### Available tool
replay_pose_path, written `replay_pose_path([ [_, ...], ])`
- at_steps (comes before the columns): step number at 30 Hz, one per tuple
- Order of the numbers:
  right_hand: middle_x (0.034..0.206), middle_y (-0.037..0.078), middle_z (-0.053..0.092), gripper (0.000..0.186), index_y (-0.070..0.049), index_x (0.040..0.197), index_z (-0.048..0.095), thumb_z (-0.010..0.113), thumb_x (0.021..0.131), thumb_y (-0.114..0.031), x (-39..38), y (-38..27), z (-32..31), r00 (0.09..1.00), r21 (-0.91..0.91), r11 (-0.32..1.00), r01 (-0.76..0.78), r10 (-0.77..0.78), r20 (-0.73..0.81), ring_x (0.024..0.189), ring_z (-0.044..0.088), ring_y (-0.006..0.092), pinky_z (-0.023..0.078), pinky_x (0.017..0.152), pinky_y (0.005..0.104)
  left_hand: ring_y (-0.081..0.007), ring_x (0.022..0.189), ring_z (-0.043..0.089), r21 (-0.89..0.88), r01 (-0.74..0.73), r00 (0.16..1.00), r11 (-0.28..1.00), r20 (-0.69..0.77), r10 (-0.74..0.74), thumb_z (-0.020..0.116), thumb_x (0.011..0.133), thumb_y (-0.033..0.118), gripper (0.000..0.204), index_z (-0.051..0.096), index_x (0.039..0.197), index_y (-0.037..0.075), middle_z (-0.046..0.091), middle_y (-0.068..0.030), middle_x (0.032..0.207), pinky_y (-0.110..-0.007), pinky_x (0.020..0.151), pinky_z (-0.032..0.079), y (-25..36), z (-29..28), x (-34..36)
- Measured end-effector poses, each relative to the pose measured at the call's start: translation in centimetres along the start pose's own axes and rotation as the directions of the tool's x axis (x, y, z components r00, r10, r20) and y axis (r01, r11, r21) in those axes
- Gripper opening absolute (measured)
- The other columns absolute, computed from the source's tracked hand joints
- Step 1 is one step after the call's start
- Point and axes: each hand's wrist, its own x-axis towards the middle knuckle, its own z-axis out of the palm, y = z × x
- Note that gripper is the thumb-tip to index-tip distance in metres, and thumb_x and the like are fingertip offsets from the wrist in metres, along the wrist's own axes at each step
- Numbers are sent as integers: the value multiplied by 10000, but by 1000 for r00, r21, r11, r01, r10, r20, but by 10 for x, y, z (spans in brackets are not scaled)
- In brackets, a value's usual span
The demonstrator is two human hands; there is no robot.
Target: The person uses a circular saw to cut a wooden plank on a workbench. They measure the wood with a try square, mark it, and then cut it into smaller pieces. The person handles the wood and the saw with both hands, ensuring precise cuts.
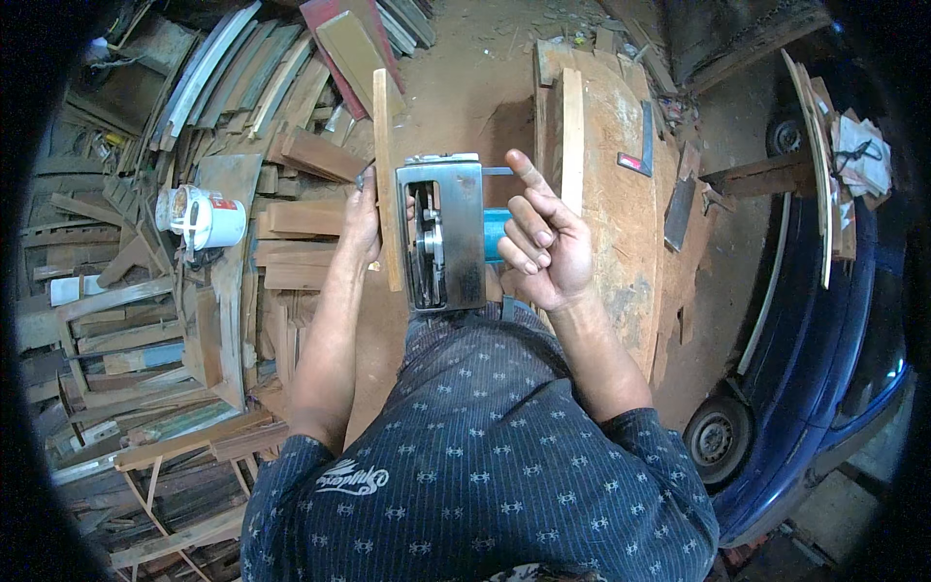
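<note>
The power saw (465, 238), long axis pointing away from the torso (475, 436), lies between the left hand (362, 225), closed around a roughly parallel wooden strip (386, 165), and the right hand (553, 244), just beside the saw's teal housing (496, 234), index finger extended, others curled, holding nothing visible.

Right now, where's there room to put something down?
On the dusty bench, between the pale strip and the black-and-red square, and below that square too. The sandy floor beyond the power tool also has room, between the bench and the plank piles. It's crowded on the left, where those piles and a white bucket sit.
</note>
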Motion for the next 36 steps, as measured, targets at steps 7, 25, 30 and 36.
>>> replay_pose_path([
  [7, 871, 105, 655, 489, -18, 1209, 643, 426, 1048, -426, -55, -4, -19, 943, -849, 488, -204, 330, -37, 801, 622, 177, 517, 756, 326, -177, 700, 666, 45, -21, 999, 999, -44, 23, 455, 994, 582, 570, 594, 1099, 39, 672, -103, 827, -314, 622, 583, -10, -4, 3],
  [25, 1072, 141, 675, 526, 54, 1207, 590, 684, 922, -378, -22, -277, -380, 495, -721, 287, -631, -567, -659, 795, 659, 197, 544, 720, 354, -182, 685, 666, 75, -64, 956, 995, -281, 83, 449, 1051, 394, 366, 573, 1080, 52, 681, -99, 825, -295, 599, 558, -8, -2, -64],
  [30, 1148, 288, 666, 656, 51, 1185, 639, 697, 816, -489, 36, -336, -433, 524, -557, -260, -789, -758, -388, 1111, 643, 410, 505, 939, 431, -191, 736, 671, 91, -2, 879, 996, -475, 45, 474, 1043, 391, 368, 580, 1106, 45, 683, -105, 874, -312, 616, 562, -20, -33, -101],
  [36, 1089, 299, 679, 643, 41, 1052, 711, 761, 751, -525, 75, -387, -479, 337, -279, -245, -929, -871, -358, 1058, 670, 394, 528, 899, 447, -195, 799, 664, 68, 33, 794, 997, -608, 15, 493, 1033, 374, 354, 582, 1163, 57, 676, -83, 936, -320, 678, 559, -34, -76, -138],
])
